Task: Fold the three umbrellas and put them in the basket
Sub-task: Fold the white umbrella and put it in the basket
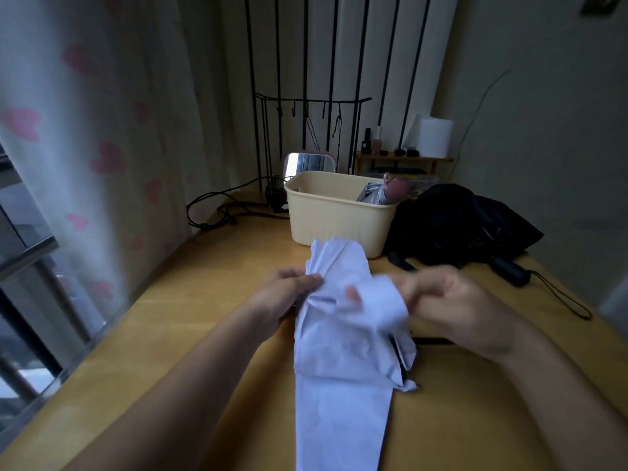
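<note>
A pale lilac umbrella (343, 334) lies lengthwise on the wooden table (217, 300), its canopy loosely gathered. My left hand (289, 290) grips the folds on its left side. My right hand (452, 300), blurred, pinches a fold of the fabric on its right side. Behind it stands a cream plastic basket (336, 215) holding a folded grey umbrella with a pink handle (390, 192) in its right end. A black umbrella (455, 226), unfolded and crumpled, lies right of the basket, its handle and strap (513, 271) toward me.
Black cables (224, 209) trail at the table's back left. A small mirror (309, 166) and a black wire rack (306, 130) stand behind the basket. A wooden shelf with bottles (404, 154) is at the back right. A heart-print curtain (102, 147) hangs left.
</note>
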